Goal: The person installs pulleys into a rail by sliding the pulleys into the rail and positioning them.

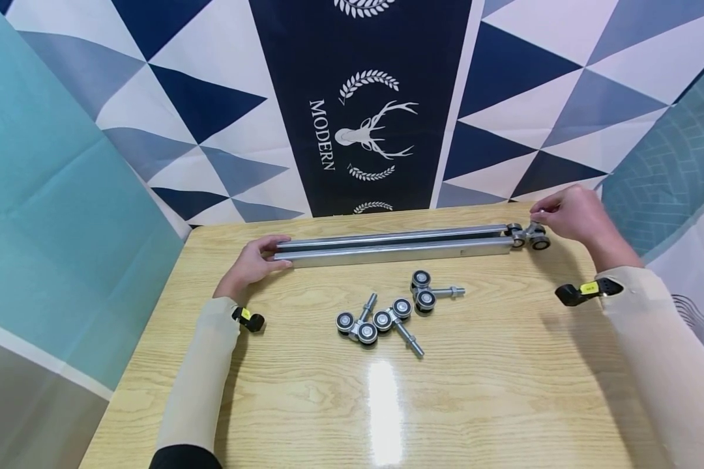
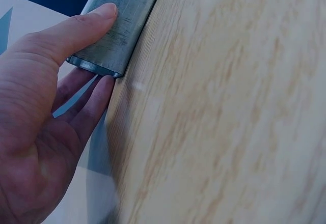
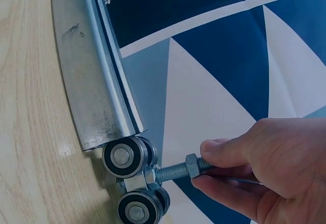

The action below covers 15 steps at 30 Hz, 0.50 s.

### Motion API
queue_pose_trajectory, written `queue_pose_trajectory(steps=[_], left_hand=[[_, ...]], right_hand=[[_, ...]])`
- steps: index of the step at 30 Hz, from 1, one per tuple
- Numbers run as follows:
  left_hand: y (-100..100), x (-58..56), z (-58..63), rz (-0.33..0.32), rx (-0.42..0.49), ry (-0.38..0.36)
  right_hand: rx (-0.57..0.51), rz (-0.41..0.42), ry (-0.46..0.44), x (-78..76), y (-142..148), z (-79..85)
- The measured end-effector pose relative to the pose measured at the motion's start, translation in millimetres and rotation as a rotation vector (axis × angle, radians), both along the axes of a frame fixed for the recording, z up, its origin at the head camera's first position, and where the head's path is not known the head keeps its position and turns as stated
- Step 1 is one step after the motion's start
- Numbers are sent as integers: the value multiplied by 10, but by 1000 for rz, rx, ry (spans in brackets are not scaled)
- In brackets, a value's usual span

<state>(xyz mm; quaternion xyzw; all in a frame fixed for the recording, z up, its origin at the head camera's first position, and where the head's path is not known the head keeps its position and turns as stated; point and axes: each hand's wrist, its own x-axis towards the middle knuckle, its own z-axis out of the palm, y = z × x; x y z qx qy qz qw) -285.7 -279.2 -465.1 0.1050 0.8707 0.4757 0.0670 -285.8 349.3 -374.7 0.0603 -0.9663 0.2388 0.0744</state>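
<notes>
A long metal track rail (image 1: 399,253) lies near the back of the table, its open slot facing up. My left hand (image 1: 256,264) grips the rail's left end; in the left wrist view the thumb lies on the rail's side (image 2: 122,25) and the fingers are at its far side and end. My right hand (image 1: 575,215) pinches the threaded bolt of a roller trolley (image 3: 135,183) between thumb and fingers. The trolley's leading wheels (image 3: 122,155) are at the rail's right end; how far they are inside cannot be made out. Its other wheels are outside.
Three more roller trolleys with bolts lie in front of the rail: one at the right (image 1: 424,296), one in the middle (image 1: 394,318), one at the left (image 1: 358,327). A patterned cloth (image 1: 381,130) hangs right behind the wooden table (image 1: 305,404).
</notes>
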Motion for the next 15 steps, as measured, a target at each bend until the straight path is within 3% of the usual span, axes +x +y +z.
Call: queue_pose_trajectory(steps=[15], left_hand=[[0, -5, -11, -1, 6, -5]], right_hand=[[-3, 18, -30, 3, -34, -69]])
